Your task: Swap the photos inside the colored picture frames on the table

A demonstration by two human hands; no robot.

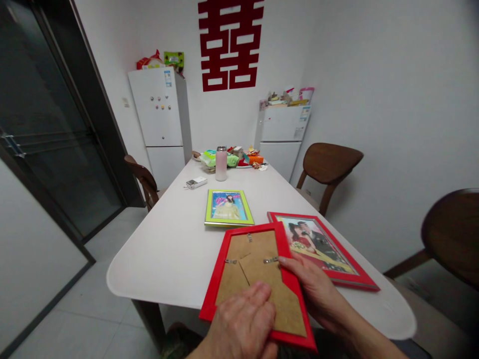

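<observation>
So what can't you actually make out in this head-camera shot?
Head view:
- Front of the red frame in the hands: face down, its brown backing hides any picture.
- Part of that backing: covered by the left hand and right hand.
- Faces in the photo in the second red frame: pixelated.
- Heap of small items on the far plate: too small, partly hidden by the pink flask.
- Silver device: too small to identify.

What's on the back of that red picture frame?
The red frame shows a brown backing board with two metal clips; the left hand covers its lower part, and any picture on the front is hidden.
</observation>
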